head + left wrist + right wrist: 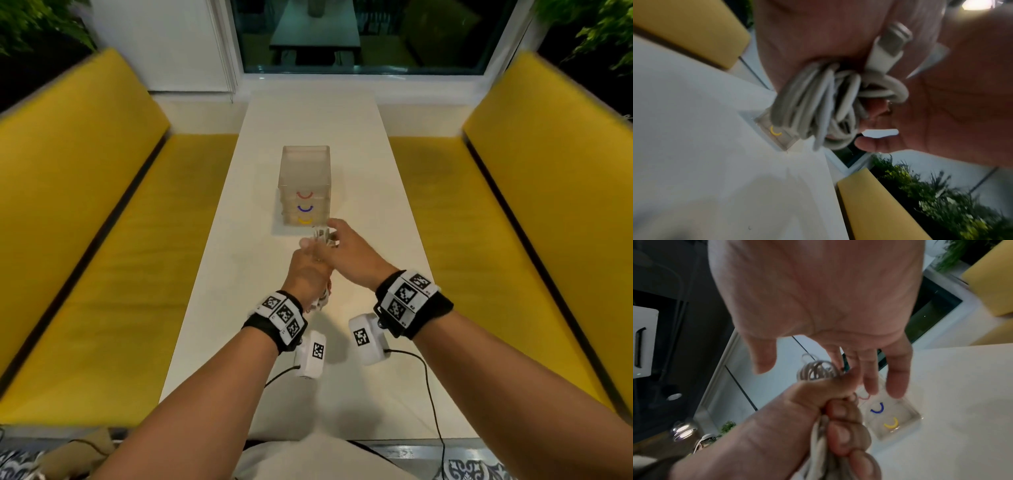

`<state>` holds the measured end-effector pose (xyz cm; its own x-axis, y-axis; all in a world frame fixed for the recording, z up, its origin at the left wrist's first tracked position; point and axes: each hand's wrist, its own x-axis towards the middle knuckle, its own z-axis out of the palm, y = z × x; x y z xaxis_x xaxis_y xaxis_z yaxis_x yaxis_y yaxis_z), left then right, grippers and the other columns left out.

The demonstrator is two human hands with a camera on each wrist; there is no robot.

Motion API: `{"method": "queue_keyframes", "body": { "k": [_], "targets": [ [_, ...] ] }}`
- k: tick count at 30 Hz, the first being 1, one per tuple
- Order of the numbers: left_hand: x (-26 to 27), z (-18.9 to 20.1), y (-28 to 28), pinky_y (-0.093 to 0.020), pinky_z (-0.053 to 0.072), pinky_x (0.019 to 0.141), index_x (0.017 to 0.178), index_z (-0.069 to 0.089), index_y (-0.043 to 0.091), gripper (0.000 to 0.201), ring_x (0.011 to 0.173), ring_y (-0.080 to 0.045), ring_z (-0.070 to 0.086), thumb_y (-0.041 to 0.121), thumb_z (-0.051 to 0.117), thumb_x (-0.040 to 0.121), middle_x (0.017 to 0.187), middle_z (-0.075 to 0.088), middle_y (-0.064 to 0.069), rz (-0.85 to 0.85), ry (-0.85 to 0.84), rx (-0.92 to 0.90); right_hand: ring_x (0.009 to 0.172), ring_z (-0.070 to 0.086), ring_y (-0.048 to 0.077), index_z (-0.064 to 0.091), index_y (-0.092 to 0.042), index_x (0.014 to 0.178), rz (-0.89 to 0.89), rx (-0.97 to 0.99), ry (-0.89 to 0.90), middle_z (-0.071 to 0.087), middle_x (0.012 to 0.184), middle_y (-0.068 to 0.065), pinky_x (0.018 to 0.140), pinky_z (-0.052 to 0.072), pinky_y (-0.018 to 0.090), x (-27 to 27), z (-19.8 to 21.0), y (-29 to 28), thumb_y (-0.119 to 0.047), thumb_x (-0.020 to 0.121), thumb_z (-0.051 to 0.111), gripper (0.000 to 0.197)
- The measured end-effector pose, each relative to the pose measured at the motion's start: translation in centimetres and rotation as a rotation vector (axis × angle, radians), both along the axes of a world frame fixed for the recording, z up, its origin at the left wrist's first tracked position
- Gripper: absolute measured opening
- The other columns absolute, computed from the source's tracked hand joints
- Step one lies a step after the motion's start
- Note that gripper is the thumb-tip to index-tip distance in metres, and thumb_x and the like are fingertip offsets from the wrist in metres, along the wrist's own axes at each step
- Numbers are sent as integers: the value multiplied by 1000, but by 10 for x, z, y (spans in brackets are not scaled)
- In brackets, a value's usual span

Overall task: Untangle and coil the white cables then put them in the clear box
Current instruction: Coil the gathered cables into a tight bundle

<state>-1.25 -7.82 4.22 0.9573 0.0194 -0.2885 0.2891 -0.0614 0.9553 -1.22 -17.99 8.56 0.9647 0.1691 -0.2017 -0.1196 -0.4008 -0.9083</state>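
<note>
A bundle of coiled white cables [322, 236] is gripped in my left hand [310, 263], held as a fist above the white table [308, 120]. The loops [818, 371] stick out above the fist, and more cable hangs below it [322, 301]. Close up, the coils [813, 104] and a white connector [888, 47] press against the palm. My right hand [330, 233] hovers over the loops with straight fingers [869, 373], holding nothing. Just beyond both hands stands the clear box [305, 185], a stack of drawers with red, blue and yellow handles [892, 415].
Yellow cushioned benches [102, 240] [513, 240] run along both sides of the narrow table. A dark window [359, 34] closes off the far end. Black leads [431, 394] trail from the wrist cameras across the near table edge.
</note>
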Motion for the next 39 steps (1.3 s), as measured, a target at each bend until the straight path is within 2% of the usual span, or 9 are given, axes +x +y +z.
{"method": "queue_keyframes", "body": {
  "k": [3,7,10,17,20,26,29,34,39],
  "targets": [
    [1,-7,-5,-29,43,67,96,57,14,21,73,-20,52,30,43,96,82,55,-7,-5,-204,283,104,55,9,34,-18,140,-95,12,77,54,120,-10,91,46,28,-1,-7,10,-50,82,77,79],
    [-6,-8,5,-28,38,48,78,49,25,30,54,-13,45,2,43,96,64,47,3,-222,-183,378,92,64,18,51,-14,114,-257,118,95,63,99,-2,73,50,29,4,-22,17,-42,75,80,56],
    [-7,-4,9,-21,33,39,75,54,13,24,42,-13,45,-5,44,89,53,50,-2,-254,-161,396,77,64,11,51,-17,119,-325,203,5,65,92,-2,70,53,29,-1,-23,20,-22,83,72,42],
    [-14,9,23,-25,52,54,95,61,3,19,51,-9,62,-11,57,82,58,66,-2,-429,-150,235,68,62,9,55,-21,121,-370,298,-69,67,91,2,56,53,21,-7,-26,19,-4,87,65,39],
    [-11,8,27,-30,58,61,106,64,8,28,64,-16,71,-5,67,82,77,74,-8,-455,-104,165,73,65,17,60,-14,121,-386,377,-37,69,93,10,70,55,27,-5,-27,18,4,86,61,40],
    [-12,7,38,-31,53,60,75,64,5,18,53,-24,64,-11,58,81,61,66,-14,-464,-42,62,59,64,19,58,-11,122,-355,461,11,64,83,12,43,47,20,-9,-26,18,7,89,51,38],
    [-11,6,43,-33,53,61,77,62,11,28,52,-25,61,-14,53,82,59,63,-12,-500,-47,15,62,65,22,59,-14,118,-346,486,8,67,76,7,47,51,23,-9,-27,20,7,88,50,38],
    [-9,2,51,-31,55,62,92,62,6,6,62,-22,66,11,65,94,72,67,-9,-561,-5,-288,67,68,29,59,-18,116,-354,524,-10,72,78,12,48,51,28,-4,-25,14,4,91,49,35],
    [-11,-6,41,-32,54,59,84,60,5,27,58,-20,63,29,59,96,70,65,-4,-476,-16,-276,67,66,31,59,-22,112,-364,515,-25,71,75,8,41,43,26,-1,-26,12,1,90,49,33]
  ]
}}
